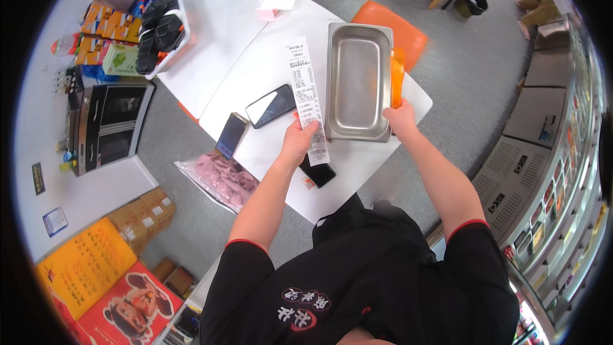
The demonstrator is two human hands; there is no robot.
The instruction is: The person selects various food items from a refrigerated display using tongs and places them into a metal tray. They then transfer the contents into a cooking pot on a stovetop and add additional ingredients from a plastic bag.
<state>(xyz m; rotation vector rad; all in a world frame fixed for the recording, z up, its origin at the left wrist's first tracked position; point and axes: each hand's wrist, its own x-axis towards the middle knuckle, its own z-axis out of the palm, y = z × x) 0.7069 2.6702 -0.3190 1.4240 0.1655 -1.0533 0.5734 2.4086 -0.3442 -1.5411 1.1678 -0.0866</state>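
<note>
- Head camera looks down as we stand at a white rectangular table, black short sleeves with red trim at the lower edge of the view.
- Our left hand is closed around a long white paper receipt, pinching it near its lower end; the strip runs upward over the tabletop, and its bottom end hangs past the fingers.
- Just under that hand lies a black smartphone, partly covered by the receipt's lower end.
- Our right hand grips the near right corner of an empty rectangular stainless-steel pan, which sits flat on the table right beside the receipt.
- An orange plastic piece stands along the pan's right wall, just above our right hand; we cannot tell what it is.
- Left of the receipt, two more phones rest on the table: a dark one with a glossy screen and a second, nearer the table edge.
- Below that edge, a clear plastic bag of pink contents lies over the grey floor.
- Farther off, a second white table carries a white tray stacked with black containers.
- At the far left, a black countertop oven sits on a white counter.
- An orange seat shows beyond the pan.
</note>
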